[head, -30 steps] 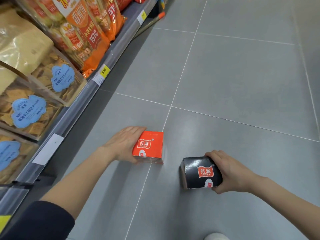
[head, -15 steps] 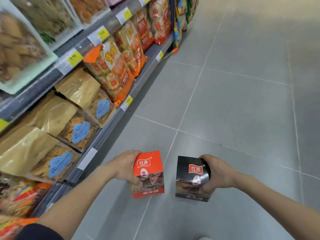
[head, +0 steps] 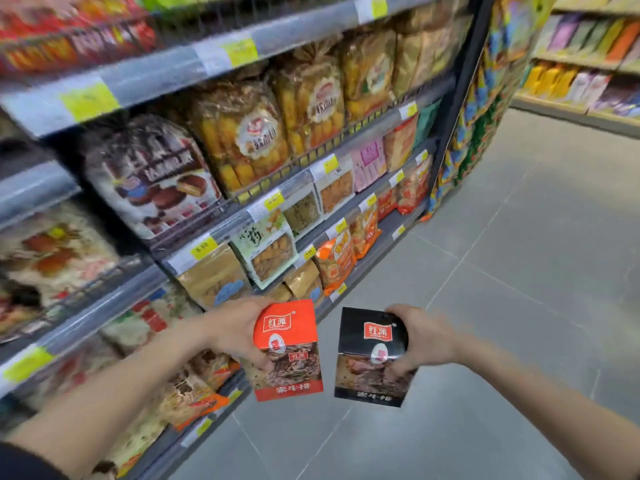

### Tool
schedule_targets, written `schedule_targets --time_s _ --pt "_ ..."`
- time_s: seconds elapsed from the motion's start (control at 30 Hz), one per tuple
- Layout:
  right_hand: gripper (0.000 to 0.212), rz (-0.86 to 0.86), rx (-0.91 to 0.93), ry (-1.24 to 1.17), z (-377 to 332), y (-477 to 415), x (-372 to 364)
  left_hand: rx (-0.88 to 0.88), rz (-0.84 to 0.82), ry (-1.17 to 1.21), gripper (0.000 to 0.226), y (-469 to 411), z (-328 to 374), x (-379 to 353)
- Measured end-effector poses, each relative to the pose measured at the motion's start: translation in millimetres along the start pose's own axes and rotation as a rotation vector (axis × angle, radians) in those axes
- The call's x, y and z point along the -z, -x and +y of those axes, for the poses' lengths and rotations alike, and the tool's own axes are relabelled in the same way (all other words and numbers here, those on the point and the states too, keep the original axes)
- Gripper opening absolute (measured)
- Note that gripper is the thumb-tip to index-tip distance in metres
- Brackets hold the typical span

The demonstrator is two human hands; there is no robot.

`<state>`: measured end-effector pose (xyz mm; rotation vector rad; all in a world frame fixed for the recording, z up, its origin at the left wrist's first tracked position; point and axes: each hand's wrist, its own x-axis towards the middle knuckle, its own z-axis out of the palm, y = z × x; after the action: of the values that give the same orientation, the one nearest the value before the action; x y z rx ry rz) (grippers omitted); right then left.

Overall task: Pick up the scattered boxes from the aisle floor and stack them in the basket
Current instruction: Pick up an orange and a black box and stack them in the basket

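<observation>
Hands (head: 239,332) above grey tiled floor (head: 519,306)

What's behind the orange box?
Behind the orange cardboard box, the left hand grips it, with shelves of snack bags beyond. Its back face, and whatever is behind the palm, is hidden.

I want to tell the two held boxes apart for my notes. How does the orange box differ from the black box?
Colour: the orange box has an orange top and bottom band, while the black box is black there.
Holder: the left hand grips the orange box; the right hand grips the black box.
Place: the orange box is nearer the shelves.
Shared: both are upright, off the floor, with the same red logo and a food picture.
</observation>
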<state>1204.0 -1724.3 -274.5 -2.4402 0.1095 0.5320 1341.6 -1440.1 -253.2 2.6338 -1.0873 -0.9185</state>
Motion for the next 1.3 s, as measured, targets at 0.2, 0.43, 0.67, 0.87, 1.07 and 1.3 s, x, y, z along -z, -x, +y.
schedule_targets --time_s 0.2,0.43,0.67,0.87,1.07,1.3 --pt "0.065 -0.101 0.264 0.175 -158.3 17.6 76.4 0.182 0.203 0.036 0.095 173.5 7.1 82.5" --pt "0.068 -0.233 0.592 0.311 -360.3 46.4 41.5 0.542 0.376 0.128 0.102 402.7 -9.5 79.8" --pt "0.073 -0.389 0.904 0.329 -532.4 124.2 -87.1 0.879 0.464 0.245 0.106 639.2 -9.1 -1.5" --pt "0.074 -0.546 1.146 0.403 -655.8 217.8 -212.3 1.204 0.535 0.245 0.101 818.7 29.6 -96.1" --pt "0.064 -0.677 1.379 0.526 -761.1 317.2 -330.4 1.503 0.660 0.386 0.100 958.1 82.1 -189.9" --pt "0.064 -0.909 1.582 0.614 -855.1 424.2 -468.9 1.759 0.768 0.555 0.088 1070.0 119.0 -289.7"
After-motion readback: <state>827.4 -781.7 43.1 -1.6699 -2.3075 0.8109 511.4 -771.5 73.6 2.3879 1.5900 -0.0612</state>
